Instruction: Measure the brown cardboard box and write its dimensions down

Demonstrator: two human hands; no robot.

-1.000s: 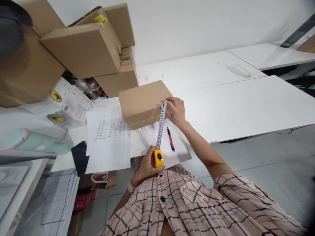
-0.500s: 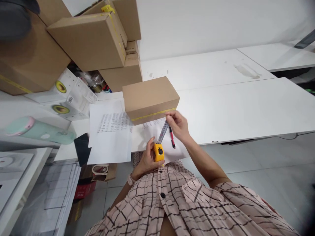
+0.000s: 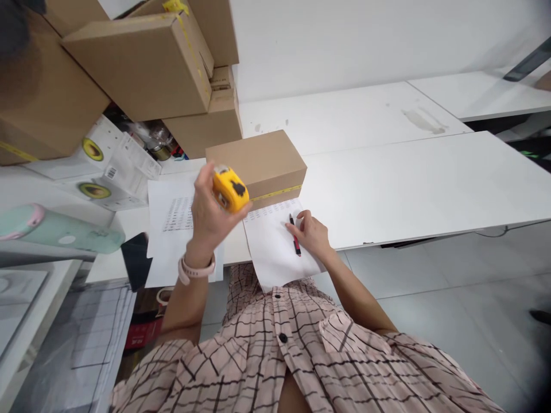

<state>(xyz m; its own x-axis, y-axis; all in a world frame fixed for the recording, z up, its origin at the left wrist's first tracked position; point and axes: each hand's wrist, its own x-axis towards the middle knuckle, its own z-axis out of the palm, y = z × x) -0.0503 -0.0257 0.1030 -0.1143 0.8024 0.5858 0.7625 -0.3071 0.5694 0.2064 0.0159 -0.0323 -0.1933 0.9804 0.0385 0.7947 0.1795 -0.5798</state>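
Observation:
My left hand (image 3: 210, 212) is closed around a yellow tape measure (image 3: 231, 189) with black markings, lifted in front of a closed cardboard box (image 3: 258, 158). None of the blade shows outside its case. A red and black pen (image 3: 297, 245) lies on a printed sheet (image 3: 271, 246) at the table's front edge. Over the sheet's right side rests my right hand (image 3: 313, 234), thumb and forefinger apart. Its thumb tip reaches the pen's middle; whether it presses on it I cannot tell. The box covers the sheet's far end.
Large cardboard boxes (image 3: 142, 69) are stacked at the back left, beside white cartons with avocado pictures (image 3: 116, 158). A mint-green bottle (image 3: 64, 229) lies at the left. More printed sheets (image 3: 172, 252) lie under my left forearm. The white table (image 3: 396, 183) stretches right.
The tape blade has gone back into its case. My left hand has risen up and left with the tape measure. My right hand has let go of the blade and lowered beside the pen.

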